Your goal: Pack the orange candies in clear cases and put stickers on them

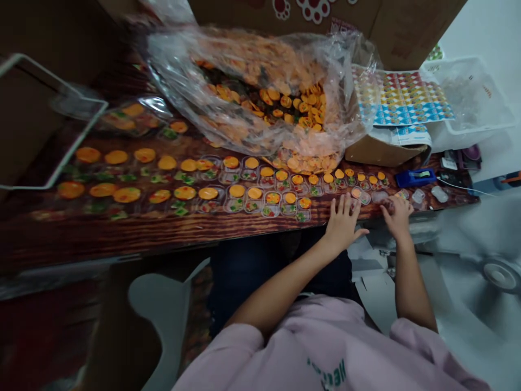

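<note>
My left hand (343,221) lies flat on the front edge of the dark wooden table (163,233), fingers stretched out, just right of the rows of small clear cups with orange discs (252,193). My right hand (396,213) rests beside it with fingers curled over a small clear cup (382,198); what sits inside the grip is hard to make out. A big clear plastic bag of orange discs (264,92) lies open behind the rows.
A cardboard box (378,149) carries colourful sticker sheets (402,98). A white plastic basket (472,98) stands at far right, a blue tape dispenser (415,176) near it. A wire-rimmed tray (49,119) sits left. A grey chair (163,304) stands below.
</note>
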Demonstrator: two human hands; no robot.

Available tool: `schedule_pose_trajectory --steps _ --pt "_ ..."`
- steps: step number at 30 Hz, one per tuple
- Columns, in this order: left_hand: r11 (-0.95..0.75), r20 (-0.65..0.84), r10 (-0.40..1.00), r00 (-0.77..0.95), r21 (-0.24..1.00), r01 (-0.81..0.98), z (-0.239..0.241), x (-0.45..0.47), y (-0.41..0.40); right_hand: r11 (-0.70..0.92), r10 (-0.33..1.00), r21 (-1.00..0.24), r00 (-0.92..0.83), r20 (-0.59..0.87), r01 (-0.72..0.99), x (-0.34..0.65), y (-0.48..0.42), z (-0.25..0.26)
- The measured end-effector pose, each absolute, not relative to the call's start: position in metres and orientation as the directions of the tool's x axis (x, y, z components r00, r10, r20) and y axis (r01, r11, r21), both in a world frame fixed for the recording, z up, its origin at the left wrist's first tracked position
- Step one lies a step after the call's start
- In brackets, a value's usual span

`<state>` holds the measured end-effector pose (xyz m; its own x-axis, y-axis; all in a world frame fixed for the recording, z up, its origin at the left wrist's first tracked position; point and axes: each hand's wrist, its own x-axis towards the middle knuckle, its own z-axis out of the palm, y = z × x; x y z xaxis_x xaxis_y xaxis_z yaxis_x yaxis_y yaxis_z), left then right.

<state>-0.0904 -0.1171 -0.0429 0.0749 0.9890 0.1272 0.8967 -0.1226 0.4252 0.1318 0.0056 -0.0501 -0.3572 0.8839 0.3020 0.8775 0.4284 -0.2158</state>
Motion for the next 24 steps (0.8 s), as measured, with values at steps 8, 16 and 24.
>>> schedule_pose_trajectory --steps 8,16,24 --pt "0.235 0.161 0.937 -0.309 0.365 0.901 -0.055 -0.149 -0.213 0.521 0.839 -0.531 -0.287 0.461 0.668 0.074 -0.075 -0.048" --pt "0.094 0.125 0.982 -0.138 0.307 0.947 -0.084 -0.163 -0.22 0.658 0.739 -0.583 -0.558 0.378 0.476 0.007 -0.075 -0.047" --pt "-0.031 0.2 0.979 -0.037 0.326 0.945 -0.09 -0.169 -0.213 0.425 0.775 -0.887 -0.578 0.255 0.179 -0.035 -0.061 -0.065"
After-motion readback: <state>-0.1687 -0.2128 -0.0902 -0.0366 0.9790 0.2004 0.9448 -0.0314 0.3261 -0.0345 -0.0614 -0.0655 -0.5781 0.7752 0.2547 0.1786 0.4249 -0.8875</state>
